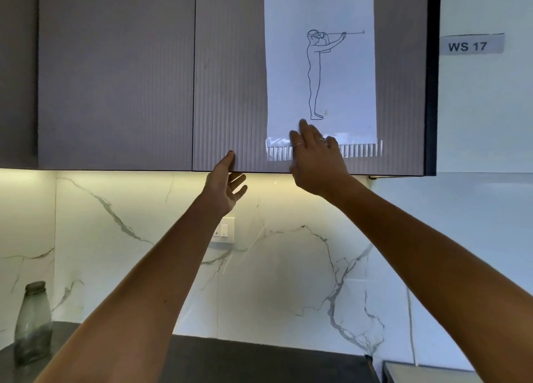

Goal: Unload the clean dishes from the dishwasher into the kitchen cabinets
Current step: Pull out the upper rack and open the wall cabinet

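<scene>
Reaching upward, two bare arms are seen from the single head view, both hands raised to a grey ribbed upper cabinet door (230, 80) fixed above a white marble-veined backsplash (288, 267).

The left hand (225, 189) is placed at the door's bottom edge, near its left side. Its thumb is laid up against the door front while the fingers are spread loosely below and behind the edge; the edge is touched rather than firmly clamped, and nothing else is held. The right hand (315, 160) is pressed flat on the door face with straight, slightly spread fingers, overlapping the lower border of a white paper sheet with a line drawing of a standing figure (320, 62), which is taped to the door. Thin rings are worn on two fingers.

No dishes and no dishwasher are shown; the cabinet is closed, so the storage space lies straight behind the door. The door's long axis is upright, and its lower edge runs level just above the left hand's fingers, which appear better placed to pull it outward.

To the right, a grey label reading "WS 17" (471, 45) is stuck on a pale wall. Lower left, a clear empty glass bottle (33, 322) stands upright on a dark countertop (245, 359).
</scene>
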`<state>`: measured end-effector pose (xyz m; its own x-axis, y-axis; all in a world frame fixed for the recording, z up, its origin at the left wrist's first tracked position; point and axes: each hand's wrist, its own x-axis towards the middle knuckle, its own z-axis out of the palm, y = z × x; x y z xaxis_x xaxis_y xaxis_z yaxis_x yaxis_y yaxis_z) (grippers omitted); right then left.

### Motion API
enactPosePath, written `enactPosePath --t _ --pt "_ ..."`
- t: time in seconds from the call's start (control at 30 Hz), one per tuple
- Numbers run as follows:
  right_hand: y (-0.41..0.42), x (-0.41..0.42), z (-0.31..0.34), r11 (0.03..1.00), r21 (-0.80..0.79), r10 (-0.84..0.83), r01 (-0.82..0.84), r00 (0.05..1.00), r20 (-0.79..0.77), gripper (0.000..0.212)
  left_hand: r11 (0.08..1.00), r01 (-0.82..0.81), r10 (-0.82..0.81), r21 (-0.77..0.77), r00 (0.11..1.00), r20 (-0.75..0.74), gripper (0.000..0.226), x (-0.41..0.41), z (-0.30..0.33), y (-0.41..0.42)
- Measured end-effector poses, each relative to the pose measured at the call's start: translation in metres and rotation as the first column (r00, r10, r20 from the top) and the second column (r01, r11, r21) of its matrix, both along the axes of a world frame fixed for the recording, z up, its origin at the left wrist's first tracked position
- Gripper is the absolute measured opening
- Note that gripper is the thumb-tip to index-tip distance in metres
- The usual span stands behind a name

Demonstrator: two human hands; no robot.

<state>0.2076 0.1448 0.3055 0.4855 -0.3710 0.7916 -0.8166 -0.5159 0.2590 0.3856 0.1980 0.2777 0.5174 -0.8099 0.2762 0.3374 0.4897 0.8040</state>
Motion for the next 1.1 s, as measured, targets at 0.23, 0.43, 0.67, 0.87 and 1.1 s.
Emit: enactPosePath --t 0.23,0.43,0.67,0.87,1.1 --pt "-0.008 0.013 -0.004 0.995 -0.096 0.026 -0.022 0.999 0.046 0.059 0.995 -0.059 0.050 -0.080 0.992 -0.116 0.034 -0.002 0.003 -0.014" --pt "0.000 0.010 -0.001 0.995 -0.099 0.039 -0.034 0.998 0.045 0.057 0.992 -0.081 0.068 -0.095 0.988 -0.136 0.049 -0.005 0.002 -0.005" --pt "0.043 0.006 -0.004 0.994 -0.071 0.087 -0.077 0.985 0.147 0.058 0.982 -0.118 0.101 -0.150 0.988 -0.113 0.032 -0.026 -0.003 0.038" --pt "0.115 0.008 -0.003 0.987 -0.016 0.158 -0.158 0.966 0.205 0.060 0.952 -0.155 0.141 -0.264 0.987 -0.074 0.034 -0.061 -0.014 0.093" --pt "0.220 -0.010 0.015 0.913 0.005 0.369 -0.409 0.829 0.420 0.063 0.888 -0.292 0.302 -0.355 0.953 -0.029 0.038 -0.132 -0.020 0.152"
